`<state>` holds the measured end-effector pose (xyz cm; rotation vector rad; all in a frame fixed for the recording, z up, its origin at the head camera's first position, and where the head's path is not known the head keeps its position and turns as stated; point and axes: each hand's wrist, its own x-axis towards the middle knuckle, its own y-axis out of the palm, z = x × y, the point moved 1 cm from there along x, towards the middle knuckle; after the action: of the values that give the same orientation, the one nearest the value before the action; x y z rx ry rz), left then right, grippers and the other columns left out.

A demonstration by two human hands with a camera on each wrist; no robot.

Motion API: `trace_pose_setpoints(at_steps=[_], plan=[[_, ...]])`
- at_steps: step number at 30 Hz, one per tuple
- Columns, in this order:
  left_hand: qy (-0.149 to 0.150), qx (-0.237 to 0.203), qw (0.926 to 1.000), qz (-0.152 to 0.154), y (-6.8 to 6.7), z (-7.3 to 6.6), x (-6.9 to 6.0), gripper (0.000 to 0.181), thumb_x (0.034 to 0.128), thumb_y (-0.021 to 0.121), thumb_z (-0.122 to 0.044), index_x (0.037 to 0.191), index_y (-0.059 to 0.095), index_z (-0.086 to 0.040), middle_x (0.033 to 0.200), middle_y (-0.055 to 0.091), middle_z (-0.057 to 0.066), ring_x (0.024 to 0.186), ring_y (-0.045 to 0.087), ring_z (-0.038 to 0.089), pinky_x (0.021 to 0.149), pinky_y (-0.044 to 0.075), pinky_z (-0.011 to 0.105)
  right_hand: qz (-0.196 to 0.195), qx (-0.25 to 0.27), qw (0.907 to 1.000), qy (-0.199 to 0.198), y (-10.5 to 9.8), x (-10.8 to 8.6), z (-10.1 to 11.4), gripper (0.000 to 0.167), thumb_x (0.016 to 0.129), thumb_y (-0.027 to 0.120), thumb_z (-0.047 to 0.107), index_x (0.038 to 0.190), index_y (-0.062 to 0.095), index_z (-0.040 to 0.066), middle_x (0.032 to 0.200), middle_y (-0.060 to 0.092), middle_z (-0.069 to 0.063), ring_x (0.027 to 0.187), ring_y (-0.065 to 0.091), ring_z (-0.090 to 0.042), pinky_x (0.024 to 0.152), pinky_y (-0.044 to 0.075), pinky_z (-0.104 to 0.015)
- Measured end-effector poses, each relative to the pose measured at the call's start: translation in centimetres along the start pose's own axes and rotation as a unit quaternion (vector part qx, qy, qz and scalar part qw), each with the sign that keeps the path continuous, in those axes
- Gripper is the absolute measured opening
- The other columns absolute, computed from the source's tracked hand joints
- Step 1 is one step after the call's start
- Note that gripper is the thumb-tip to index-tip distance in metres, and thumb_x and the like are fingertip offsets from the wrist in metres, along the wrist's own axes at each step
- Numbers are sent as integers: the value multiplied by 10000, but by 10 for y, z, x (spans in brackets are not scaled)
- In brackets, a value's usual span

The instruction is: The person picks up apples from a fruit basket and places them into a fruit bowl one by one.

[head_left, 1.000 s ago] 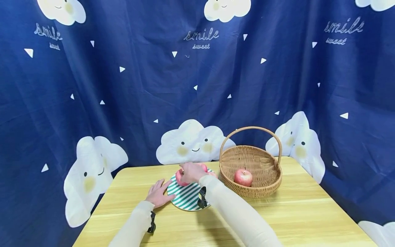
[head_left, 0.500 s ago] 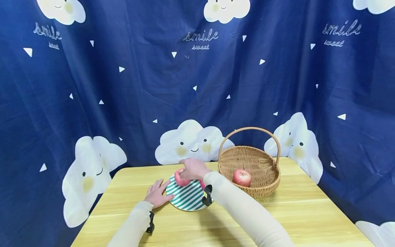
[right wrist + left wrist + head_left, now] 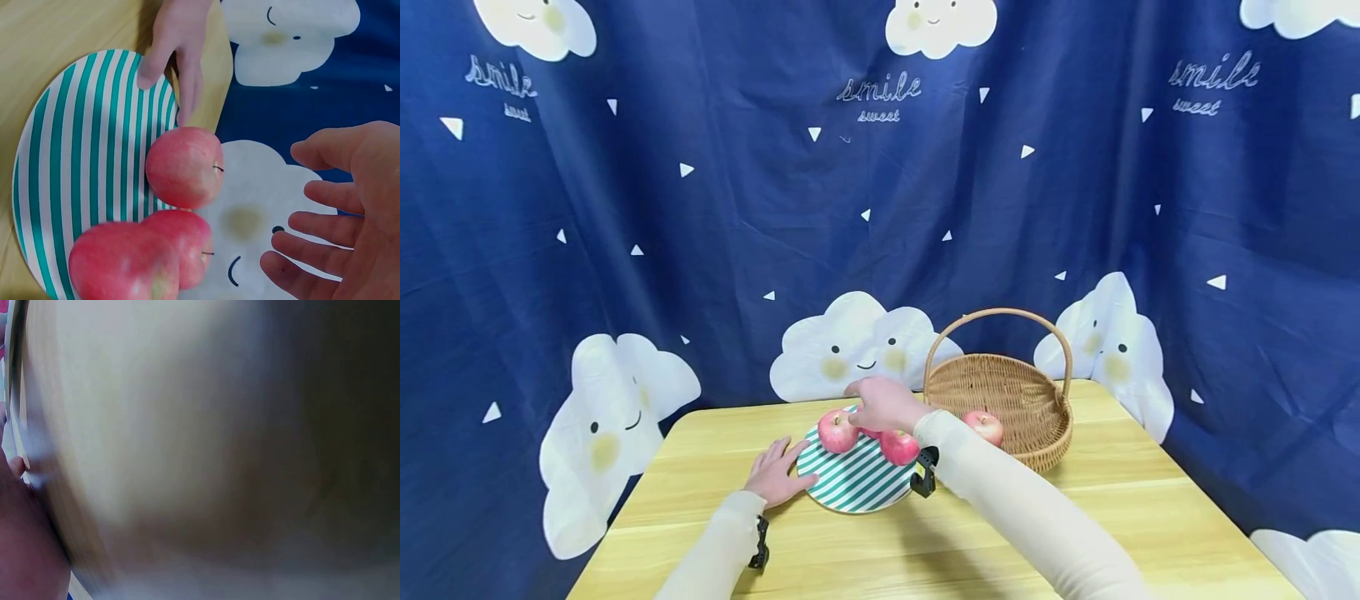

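Note:
A round plate with green and white stripes (image 3: 857,483) lies on the table and bears three red apples. One apple (image 3: 838,432) sits at its left, another (image 3: 899,448) at its right, and a third (image 3: 181,244) is mostly hidden in the head view. Over the apples hovers my right hand (image 3: 889,404); the right wrist view shows its fingers (image 3: 325,253) spread and apart from the fruit. My left hand (image 3: 772,477) rests at the plate's left edge, thumb and fingers extended. Most of the left wrist view is blurred, with part of that hand (image 3: 28,544) at its left.
Right of the plate stands a wicker basket (image 3: 1048,458) with a tall arched handle and one apple (image 3: 984,427) inside, partly covered by my right sleeve. The wooden table (image 3: 1150,517) ends at a blue curtain (image 3: 737,250) printed with clouds.
My right hand has let go of the left apple and drawn up and to the right. The apple stays on the plate. My left hand keeps its place by the plate; the head view shifts slightly.

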<state>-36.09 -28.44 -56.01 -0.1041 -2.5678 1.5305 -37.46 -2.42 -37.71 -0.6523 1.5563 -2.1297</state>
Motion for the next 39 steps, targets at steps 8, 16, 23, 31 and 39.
trace_pose_setpoints(at_steps=[8, 16, 23, 31, 39], plan=[[-33, 34, 10000, -11, 2, 3, 1, 865, 834, 665, -639, 1542, 434, -198, 1618, 271, 236, 1502, 192, 471, 1206, 125, 649, -36, 60, 9999, -102, -14, -15, -12, 425, 906, 648, 298, 1305, 677, 154, 1273, 696, -1, 1232, 609, -194, 1024, 508, -381], [63, 13, 9999, -84, 3, 7, 3, 884, 836, 650, -668, 1542, 430, -185, 1613, 271, 245, 1494, 194, 484, 1194, 129, 663, -28, 71, 10000, 41, -30, -29, -19, 358, 946, 668, 290, 1285, 691, 175, 1242, 712, 10, 1205, 635, -221, 1019, 517, -396], [89, -63, 9999, -97, -2, 1, -3, 880, 840, 667, -636, 1534, 434, -147, 1601, 274, 271, 1480, 196, 508, 1183, 130, 680, 34, 263, 9996, 43, -44, -39, -33, 344, 968, 657, 329, 1270, 698, 169, 1265, 702, -7, 1168, 653, -197, 1003, 527, -390], [-11, -53, 10000, 32, -5, -4, -4, 865, 844, 680, -617, 1542, 431, -171, 1617, 260, 256, 1496, 178, 499, 1196, 119, 672, 118, 625, 9979, 84, -61, -50, -54, 337, 984, 638, 262, 1296, 678, 141, 1261, 693, 2, 1072, 677, -140, 954, 553, -352], [97, 42, 9999, -31, -3, -2, -3, 871, 852, 653, -647, 1542, 424, -167, 1605, 261, 271, 1484, 181, 511, 1186, 127, 673, 135, 627, 9976, -244, -76, -52, -74, 329, 998, 605, 254, 1287, 684, 119, 1249, 694, -12, 1072, 663, -136, 968, 548, -350]])
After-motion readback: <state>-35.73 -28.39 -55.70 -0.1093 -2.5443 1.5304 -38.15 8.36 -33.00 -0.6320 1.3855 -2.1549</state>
